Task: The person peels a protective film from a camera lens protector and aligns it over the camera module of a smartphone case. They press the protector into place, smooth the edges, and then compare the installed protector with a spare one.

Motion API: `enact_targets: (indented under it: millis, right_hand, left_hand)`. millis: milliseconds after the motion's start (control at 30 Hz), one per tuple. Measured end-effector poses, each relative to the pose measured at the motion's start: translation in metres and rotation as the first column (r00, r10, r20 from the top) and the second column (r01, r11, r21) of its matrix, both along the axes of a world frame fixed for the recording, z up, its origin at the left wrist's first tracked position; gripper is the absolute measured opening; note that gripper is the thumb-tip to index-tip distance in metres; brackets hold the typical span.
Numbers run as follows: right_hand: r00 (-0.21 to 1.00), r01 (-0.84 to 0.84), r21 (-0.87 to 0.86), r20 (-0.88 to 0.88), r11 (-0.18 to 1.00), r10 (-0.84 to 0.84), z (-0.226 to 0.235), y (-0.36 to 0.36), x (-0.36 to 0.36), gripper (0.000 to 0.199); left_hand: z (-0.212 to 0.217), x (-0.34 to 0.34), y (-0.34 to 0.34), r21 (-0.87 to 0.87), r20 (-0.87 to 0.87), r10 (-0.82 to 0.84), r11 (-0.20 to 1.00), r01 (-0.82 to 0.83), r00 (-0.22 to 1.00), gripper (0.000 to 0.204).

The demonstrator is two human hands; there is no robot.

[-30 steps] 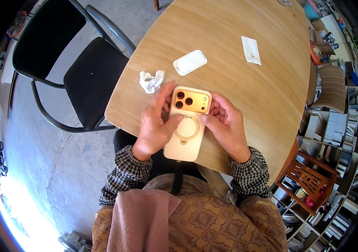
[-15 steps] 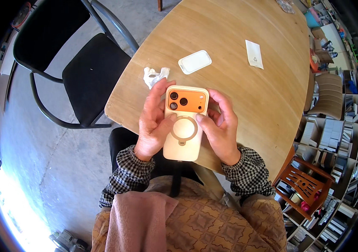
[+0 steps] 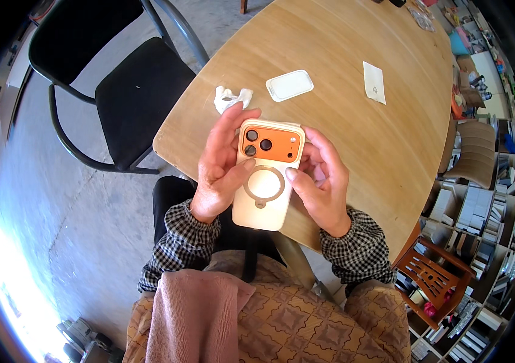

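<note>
Head view showed us holding a phone (image 3: 265, 175) in both hands above the near edge of the round wooden tabletop (image 3: 354, 139). Our left hand (image 3: 220, 169) wrapped the phone's left side, its fingers (image 3: 233, 121) stretched up along the edge toward the top corner and the thumb pressed against the side lower down. Our right hand (image 3: 321, 181) closed around the right side, with its thumb laid on the back of the phone just beside the pale ring (image 3: 264, 184) in the middle. The phone faced us back side up, in a cream case with an orange camera block (image 3: 271, 143) across its top. Its lower end reached out past the tabletop's edge, over our lap.

On the tabletop, just beyond our left fingertips, lay a crumpled white tissue (image 3: 231, 97). Near it, a little farther in, sat a flat white rounded rectangle (image 3: 289, 85), and well apart to the right lay a small white paper packet (image 3: 374, 82). A black chair (image 3: 130, 91) stood on the grey floor to our left, beside the tabletop. Shelves (image 3: 481, 206) crowded with boxes filled the right rim, with a brown wooden chair (image 3: 433, 272) near them.
</note>
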State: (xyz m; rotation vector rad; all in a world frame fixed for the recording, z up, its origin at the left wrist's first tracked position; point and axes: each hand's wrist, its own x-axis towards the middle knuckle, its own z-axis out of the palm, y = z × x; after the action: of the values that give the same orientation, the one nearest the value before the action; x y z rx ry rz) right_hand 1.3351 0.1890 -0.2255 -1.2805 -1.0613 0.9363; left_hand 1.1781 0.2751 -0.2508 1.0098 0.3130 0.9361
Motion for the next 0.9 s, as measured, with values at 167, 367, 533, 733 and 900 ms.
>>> enact_targets:
  millis: [167,367,533,733,900]
  right_hand:
    - [0.962,-0.04,-0.025,-0.27,0.999,0.032,0.0009,-0.0022,-0.0017,0.056]
    - [0.97,-0.036,-0.02,-0.24,0.999,0.03,-0.0059,-0.003,0.0004,0.054]
    - [0.967,-0.016,-0.037,-0.256,0.999,0.006,-0.0073,-0.0035,-0.0011,0.053]
    - [0.957,-0.002,-0.039,-0.29,0.999,-0.009,-0.0029,-0.0021,-0.0052,0.054]
    - [0.954,0.005,-0.044,-0.299,0.999,-0.018,-0.0018,-0.0005,-0.0066,0.053]
  left_hand:
    - [0.0,-0.0003,-0.0012,0.023,-0.021,0.029,0.999,-0.028,0.999,0.075]
    - [-0.0012,-0.0016,-0.0011,0.039,-0.016,0.009,0.999,-0.008,1.0,0.074]
    - [-0.0007,-0.0022,-0.0009,0.072,-0.028,-0.01,0.997,0.012,1.0,0.073]
    - [-0.0012,-0.0018,-0.0018,0.076,-0.022,-0.019,0.997,0.021,1.0,0.072]
    - [0.0001,-0.0021,-0.0013,0.065,-0.018,-0.031,0.997,0.032,0.999,0.072]
